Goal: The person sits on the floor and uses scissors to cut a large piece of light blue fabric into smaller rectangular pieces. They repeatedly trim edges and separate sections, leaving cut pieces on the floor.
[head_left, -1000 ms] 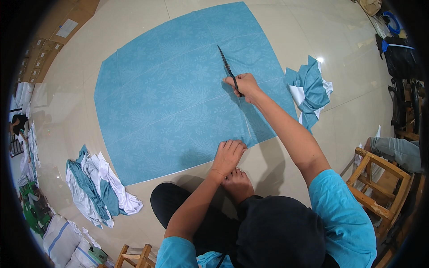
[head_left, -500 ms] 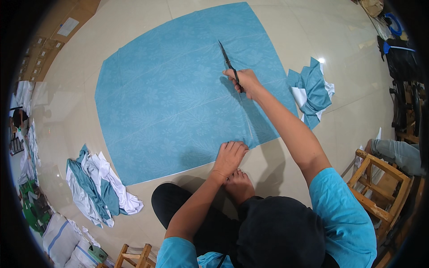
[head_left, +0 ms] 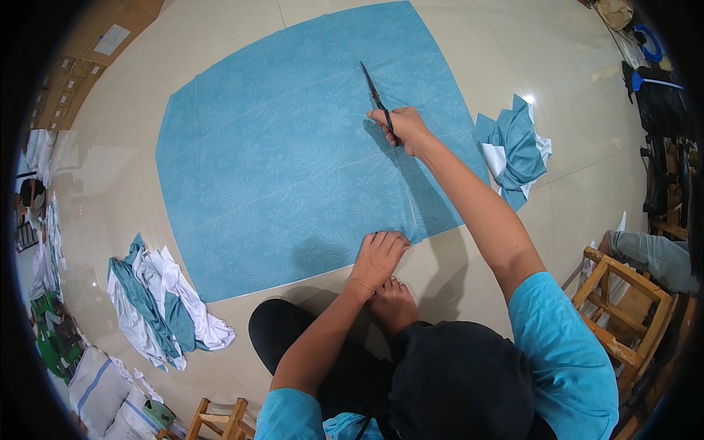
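**A:** Blue cloth [head_left: 293, 161]: one large sheet, pale blue with a faint leaf-and-flower print, spread flat on the cream tiled floor [head_left: 220, 44] in front of the seated person. Fold creases cross it. A straight slit runs from its near edge toward the scissors. Your entries?

**B:** Scissors [head_left: 375, 92]: one pair, dark, long-bladed, tips pointing away from the person, lying over the far right part of the cloth. Right hand [head_left: 402, 128]: arm stretched out, fingers curled shut around the scissor handles. Whether the blades are parted, I cannot tell.

**A:** Left hand [head_left: 378, 255]: palm down, fingers together and extended, pressing on the near edge of the cloth just left of the slit. A bare foot [head_left: 394, 302] lies directly beneath the wrist, on the floor.

**B:** Surroundings. Heap of blue and white fabric scraps [head_left: 517, 147], just beside the cloth's right edge. Second heap of teal and white pieces [head_left: 158, 304], near the lower left corner, apart from the cloth.

**A:** Wooden chair [head_left: 623, 323] at the person's right; another wooden frame [head_left: 220, 418] at the lower edge. White sacks [head_left: 103, 385] lower left. Another person's grey-clad leg [head_left: 653, 253] far right, beyond the chair.
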Demonstrator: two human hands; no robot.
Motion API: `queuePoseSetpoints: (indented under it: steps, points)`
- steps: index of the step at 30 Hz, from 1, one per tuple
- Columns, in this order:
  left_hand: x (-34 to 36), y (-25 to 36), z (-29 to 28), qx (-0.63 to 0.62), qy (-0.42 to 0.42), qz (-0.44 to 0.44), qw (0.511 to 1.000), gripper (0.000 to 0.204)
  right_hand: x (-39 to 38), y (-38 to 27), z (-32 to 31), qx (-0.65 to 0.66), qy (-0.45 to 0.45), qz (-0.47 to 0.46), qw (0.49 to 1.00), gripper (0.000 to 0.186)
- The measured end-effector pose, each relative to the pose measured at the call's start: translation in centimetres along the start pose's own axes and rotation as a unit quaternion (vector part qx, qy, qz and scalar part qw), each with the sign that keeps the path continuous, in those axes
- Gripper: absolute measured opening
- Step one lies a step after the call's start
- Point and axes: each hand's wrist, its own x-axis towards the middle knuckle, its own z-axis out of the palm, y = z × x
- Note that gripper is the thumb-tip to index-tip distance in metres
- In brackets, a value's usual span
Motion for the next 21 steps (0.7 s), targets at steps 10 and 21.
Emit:
queuePoseSetpoints:
  steps: [10,21]
  points:
    - [0.08,0.07,-0.04,-0.007,0.006,0.0,1.0,0.013,0.42,0.37,0.06,0.008,0.001,-0.01,1.0,0.035]
    - [0.09,0.07,-0.06,-0.002,-0.007,-0.004,1.0,0.013,0.11,-0.43,-0.01,0.004,0.005,-0.005,1.0,0.038]
